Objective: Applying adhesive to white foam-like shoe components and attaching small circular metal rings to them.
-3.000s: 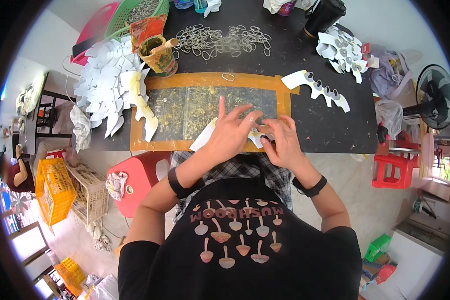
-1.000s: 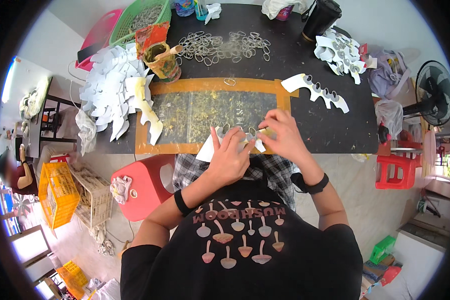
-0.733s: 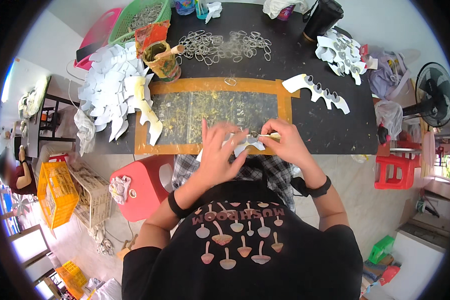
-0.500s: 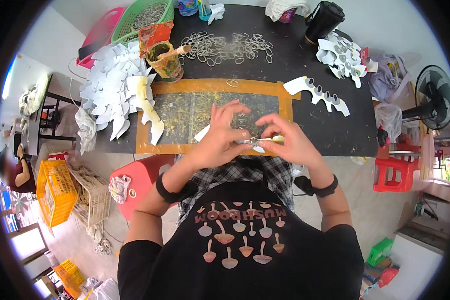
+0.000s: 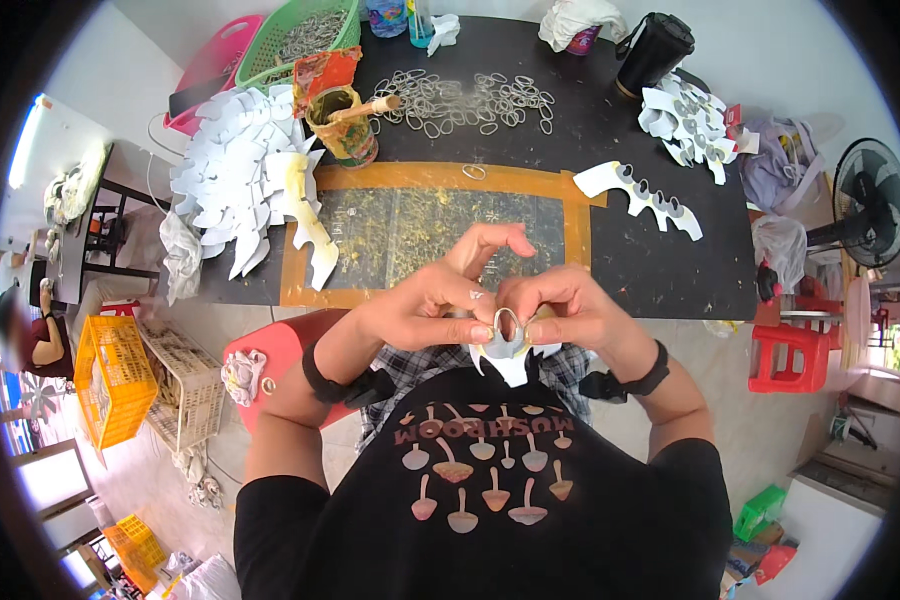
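Your left hand (image 5: 435,305) and right hand (image 5: 568,310) are pinching a white piece (image 5: 510,368); a can (image 5: 355,148) is holding a stick (image 5: 370,108), a basket (image 5: 260,45) metal bits (image 5: 312,36).

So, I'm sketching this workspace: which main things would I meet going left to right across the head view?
Orange crate → pile of white cut pieces → smeared tin → held white piece → ringed white strip → black fan.

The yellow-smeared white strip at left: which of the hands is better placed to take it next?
Probably the left hand: it is nearer the strip, while the right hand is farther across. Both are pinching another white piece, though.
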`<state>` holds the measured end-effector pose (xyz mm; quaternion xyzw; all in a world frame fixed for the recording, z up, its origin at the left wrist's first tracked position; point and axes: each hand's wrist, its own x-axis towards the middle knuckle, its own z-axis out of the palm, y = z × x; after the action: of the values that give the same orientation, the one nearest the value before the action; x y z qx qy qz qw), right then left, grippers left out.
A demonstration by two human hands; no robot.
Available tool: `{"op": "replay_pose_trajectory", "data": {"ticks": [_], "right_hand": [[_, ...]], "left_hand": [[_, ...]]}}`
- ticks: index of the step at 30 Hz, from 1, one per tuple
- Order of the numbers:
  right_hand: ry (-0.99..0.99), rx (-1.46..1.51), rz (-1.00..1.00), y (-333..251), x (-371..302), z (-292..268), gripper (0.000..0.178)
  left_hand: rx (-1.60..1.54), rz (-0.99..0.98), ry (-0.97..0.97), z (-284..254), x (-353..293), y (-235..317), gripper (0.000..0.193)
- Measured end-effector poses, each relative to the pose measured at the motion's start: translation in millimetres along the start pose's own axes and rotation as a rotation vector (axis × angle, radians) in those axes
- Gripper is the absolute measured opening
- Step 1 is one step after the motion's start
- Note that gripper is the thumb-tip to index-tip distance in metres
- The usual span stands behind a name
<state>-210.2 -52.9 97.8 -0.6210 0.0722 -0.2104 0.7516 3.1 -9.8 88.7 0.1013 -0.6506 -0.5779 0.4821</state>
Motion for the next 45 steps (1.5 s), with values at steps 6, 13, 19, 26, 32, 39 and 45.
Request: {"op": "replay_pose_trajectory", "data": {"ticks": [6,13,19,26,32,39,45], "right_hand": [[0.435,0.573,-0.091,43.8,-0.8,4.0,0.010],[0.576,0.095,-0.159,46.7,9.9,11.4,0.009],[0.585,-0.185,-0.201,45.7,16.7,25.4,0.013],[0.502,-0.231,-0.053,26.7,18.9,5.8,0.018],[0.347,0.164,0.081,42.2,30.6,5.8,0.027],[0.465,0.131,0.066,65.5,48.1,26.5,0.030],[0.499,-0.362,-0.022,68.6,68.0,7.6,0.036]], "left_hand": [[0.427,-0.059,0.573,-13.7,-18.6,-5.5,0.020],[0.724,-0.368,0.612,37.3,-48.9,-7.3,0.022],[0.048,-0.376,0.836,38.8,-25.5,-30.1,0.032],[0.056,-0.410,0.684,25.2,-29.6,-24.2,0.029],[-0.146,-0.272,0.605,39.3,-35.8,-22.6,0.024],[-0.200,-0.153,0.840,37.3,-73.7,-53.3,0.021],[-0.033,-0.283,0.879,32.2,-65.2,-30.5,0.025]]}}
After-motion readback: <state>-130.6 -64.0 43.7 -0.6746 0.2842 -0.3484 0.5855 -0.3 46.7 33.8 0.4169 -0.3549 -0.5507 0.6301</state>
